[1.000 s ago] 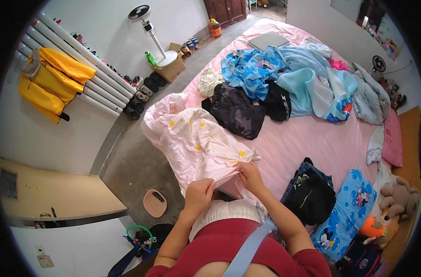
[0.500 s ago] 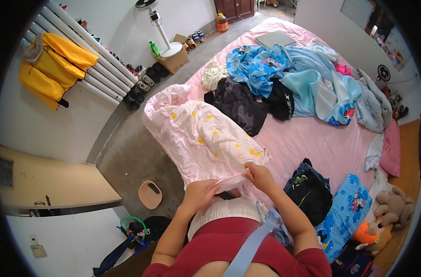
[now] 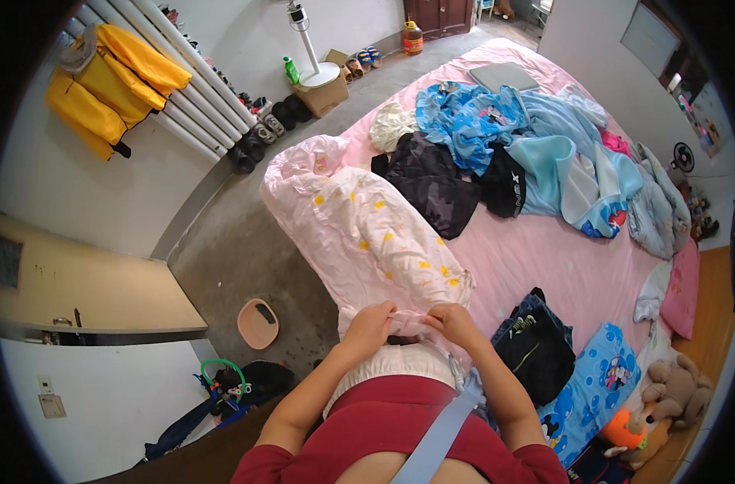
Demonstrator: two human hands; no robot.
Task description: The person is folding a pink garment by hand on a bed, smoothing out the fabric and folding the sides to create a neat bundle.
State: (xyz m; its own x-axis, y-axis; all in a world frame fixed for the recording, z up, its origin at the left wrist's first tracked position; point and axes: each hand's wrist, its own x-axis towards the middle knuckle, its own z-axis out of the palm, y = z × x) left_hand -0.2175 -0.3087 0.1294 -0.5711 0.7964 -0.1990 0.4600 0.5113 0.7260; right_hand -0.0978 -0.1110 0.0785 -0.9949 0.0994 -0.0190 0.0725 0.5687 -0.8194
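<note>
A pale pink quilt cover (image 3: pixel 351 262) with a white, yellow-printed panel (image 3: pixel 392 234) lies bunched along the near left side of the bed, its near end by my waist. My left hand (image 3: pixel 369 326) is closed on the near edge of the cover, fingers pinching the cloth. Just to the right, my right hand (image 3: pixel 453 323) pinches the same edge. Between the two hands runs a short gathered stretch of pink fabric. The far end of the cover rests in loose folds near the bed's left edge.
Dark camouflage clothing (image 3: pixel 432 185), blue printed cloth (image 3: pixel 472 121) and a light blue blanket (image 3: pixel 577 177) are heaped on the pink bed sheet (image 3: pixel 513 250). Dark folded clothes (image 3: pixel 535 347) and a blue printed pillow (image 3: pixel 597 379) lie right. A pink basin (image 3: pixel 258 324) stands on the floor.
My hands have come closer together, the left moving right and up, so the cloth edge between them is shorter and more gathered. The whole view has shifted slightly.
</note>
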